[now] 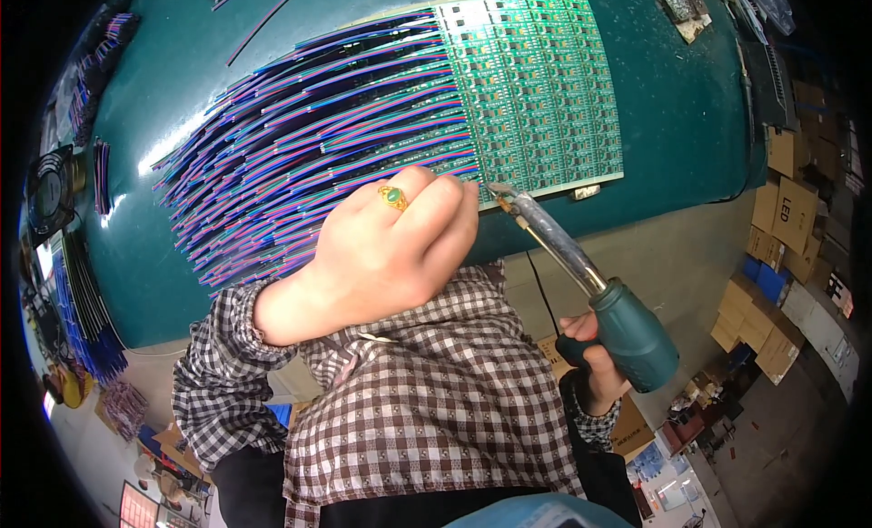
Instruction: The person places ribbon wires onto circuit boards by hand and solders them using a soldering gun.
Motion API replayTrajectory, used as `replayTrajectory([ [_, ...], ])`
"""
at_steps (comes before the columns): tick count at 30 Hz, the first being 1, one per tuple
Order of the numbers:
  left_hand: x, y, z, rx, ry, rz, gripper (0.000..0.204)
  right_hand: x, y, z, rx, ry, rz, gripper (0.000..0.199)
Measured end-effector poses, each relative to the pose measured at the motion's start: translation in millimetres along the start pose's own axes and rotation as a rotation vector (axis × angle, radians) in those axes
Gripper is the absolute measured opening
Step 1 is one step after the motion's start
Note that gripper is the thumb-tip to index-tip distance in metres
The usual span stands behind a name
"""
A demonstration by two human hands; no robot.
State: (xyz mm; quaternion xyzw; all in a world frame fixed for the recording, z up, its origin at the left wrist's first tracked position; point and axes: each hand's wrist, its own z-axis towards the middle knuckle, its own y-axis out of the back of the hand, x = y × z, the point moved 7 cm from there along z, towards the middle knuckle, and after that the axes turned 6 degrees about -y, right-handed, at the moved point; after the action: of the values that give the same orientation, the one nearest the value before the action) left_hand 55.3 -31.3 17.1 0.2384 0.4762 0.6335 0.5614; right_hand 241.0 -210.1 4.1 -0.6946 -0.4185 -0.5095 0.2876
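A large panel of green circuit boards (545, 92) lies on the table. Rows of thin multicoloured ribbon wires (300, 147) run leftward from about its middle. My left hand (391, 242), with a green-stoned ring on it, is closed over the wires at the panel's near edge. Its fingertips point down and away, so whatever they pinch is hidden. My right hand (599, 365) grips a soldering iron (636, 337) by its green pistol-shaped handle. The iron's metal barrel slants up and left, and its tip is at the panel's near edge, just right of my left fingers; contact cannot be made out.
The green-topped table (672, 156) carries more wire bundles (86, 310) at its left edge, beside a black fan (50, 192). A small tray (681, 10) sits at the far right. Cardboard boxes (790, 210) are stacked on the floor to the right.
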Motion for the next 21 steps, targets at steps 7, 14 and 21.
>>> replayTrajectory([
  [7, 0, 0, 0, 0.009, 0.014, -0.016, 0.036, 3, -3, 3, 0.028, -0.013, -0.052, 0.058],
  [14, 0, -1, 0, 0.015, 0.022, -0.024, 0.035, 6, -6, 1, 0.019, 0.009, -0.095, 0.039],
  [21, 2, -3, 2, 0.026, 0.015, -0.036, 0.036, 10, -10, 4, 0.015, 0.006, -0.087, 0.05],
])
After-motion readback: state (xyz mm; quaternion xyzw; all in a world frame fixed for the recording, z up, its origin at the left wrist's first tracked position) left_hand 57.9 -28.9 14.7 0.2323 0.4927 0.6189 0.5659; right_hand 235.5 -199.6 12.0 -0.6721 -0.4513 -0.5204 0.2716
